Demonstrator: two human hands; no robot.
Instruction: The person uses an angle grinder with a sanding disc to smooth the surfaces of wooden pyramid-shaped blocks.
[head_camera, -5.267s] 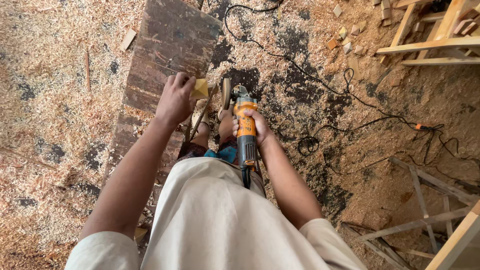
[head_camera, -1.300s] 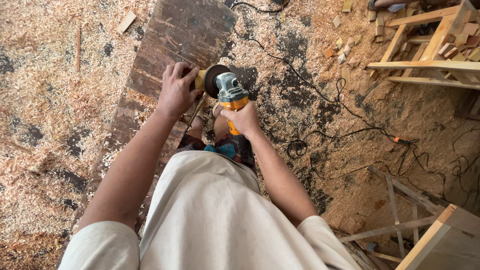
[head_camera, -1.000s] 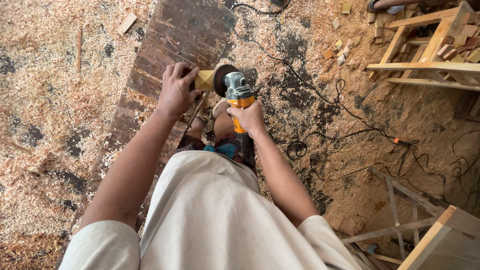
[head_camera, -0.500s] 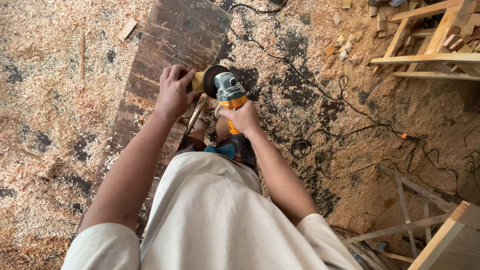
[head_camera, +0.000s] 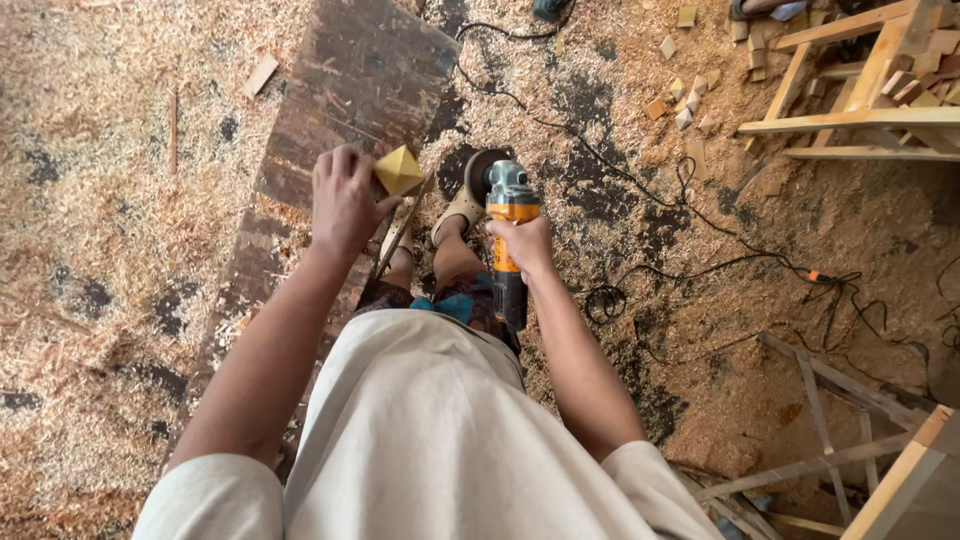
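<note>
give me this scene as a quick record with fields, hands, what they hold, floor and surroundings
left hand: left hand grips a small yellow pyramid-shaped wooden block
right hand: right hand holds an orange and grey angle grinder, disc end pointing away from the person
gap: block and grinder disc are apart
underfoot: dark wooden board on a floor of sawdust
cable: black cord trails across the floor to the right
surroundings: wooden frames at upper right, small wood offcuts nearby
</note>
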